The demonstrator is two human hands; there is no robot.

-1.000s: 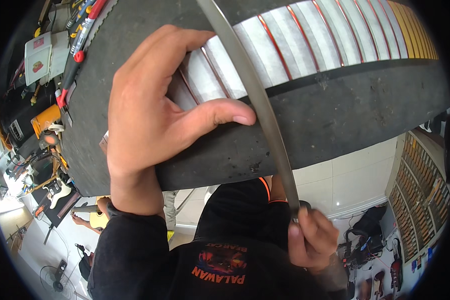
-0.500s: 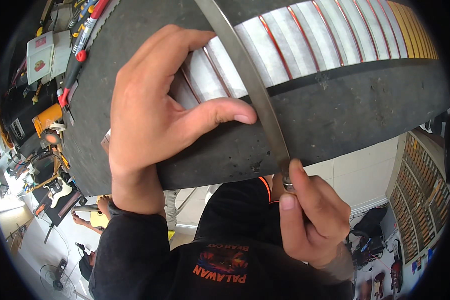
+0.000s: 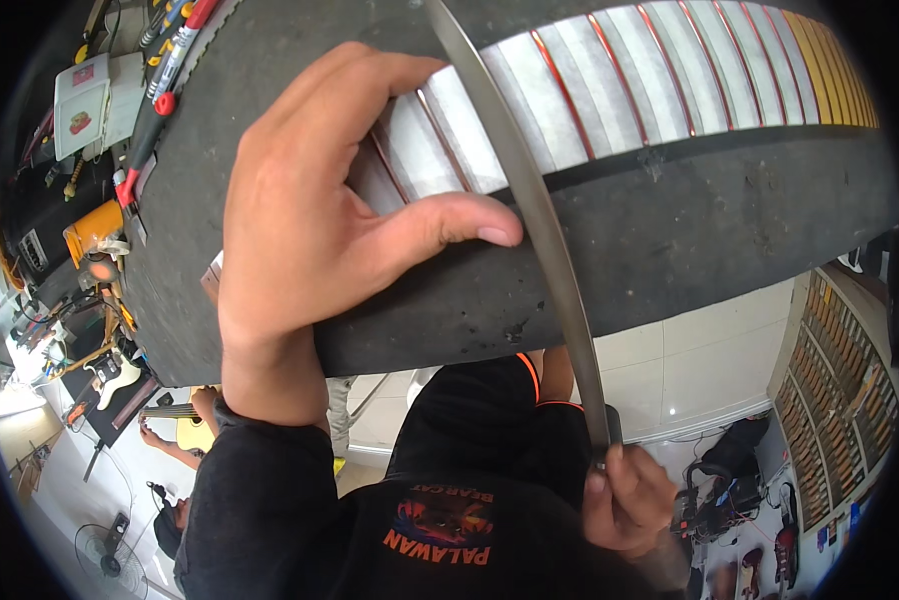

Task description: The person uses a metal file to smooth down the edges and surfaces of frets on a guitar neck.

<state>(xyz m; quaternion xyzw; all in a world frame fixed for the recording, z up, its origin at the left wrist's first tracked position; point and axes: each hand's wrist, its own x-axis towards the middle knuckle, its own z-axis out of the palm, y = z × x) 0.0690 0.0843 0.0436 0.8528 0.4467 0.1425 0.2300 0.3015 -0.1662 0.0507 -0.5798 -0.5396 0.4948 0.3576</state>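
My right hand (image 3: 630, 500) pinches the near end of a single grey metal bar (image 3: 540, 210) between thumb and fingers, low at the right, off the bench edge. My left hand (image 3: 310, 190) is spread, arched over the one pale, banded strip (image 3: 510, 90), its thumb tip just beside the bar; whether they touch I cannot tell. From my pinch the bar's long axis runs up and slightly left, crossing the strip steeply and leaving view at the top. The strip lies left to right on the dark bench (image 3: 690, 220), rising a little rightward to an amber stretch (image 3: 830, 75). I count two reddish lines left of the bar and at least six right of it; my left hand and the bar hide parts. Beyond, at the upper left, lie a red-and-black tool (image 3: 150, 135), one white box (image 3: 82, 110) and one orange cup (image 3: 98, 235). Lower left, another person holds a pale guitar (image 3: 195, 432) near one fan (image 3: 112, 562); at far right stands a rack (image 3: 835, 390) of rowed pieces.
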